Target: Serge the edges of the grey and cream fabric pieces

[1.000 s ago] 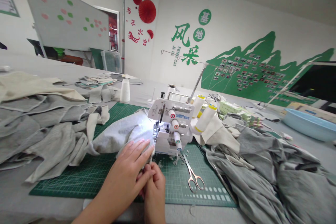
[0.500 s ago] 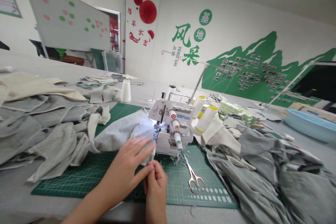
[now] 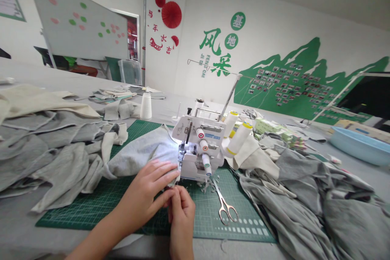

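Observation:
A white overlock sewing machine (image 3: 198, 150) stands on a green cutting mat (image 3: 100, 207), its light shining on the needle area. Grey knit fabric (image 3: 146, 150) runs in under the presser foot from the left. My left hand (image 3: 146, 191) lies over this fabric just in front of the foot, fingertips almost at the machine. Close beside it, my right hand (image 3: 182, 215) pinches a fabric edge at the machine's front corner. Gold-handled scissors (image 3: 224, 207) lie open on the mat, right of my right hand.
Heaped grey fabric pieces (image 3: 45, 150) lie left of the mat, with more (image 3: 304, 195) to the right. White thread cones (image 3: 239, 138) stand on the machine. Stacked packets (image 3: 274, 128) and a blue basin (image 3: 359, 140) are further right.
Both hands stay at the machine's front, with only small finger shifts on the fabric. The view has turned slightly, and the scissors and machine have not moved.

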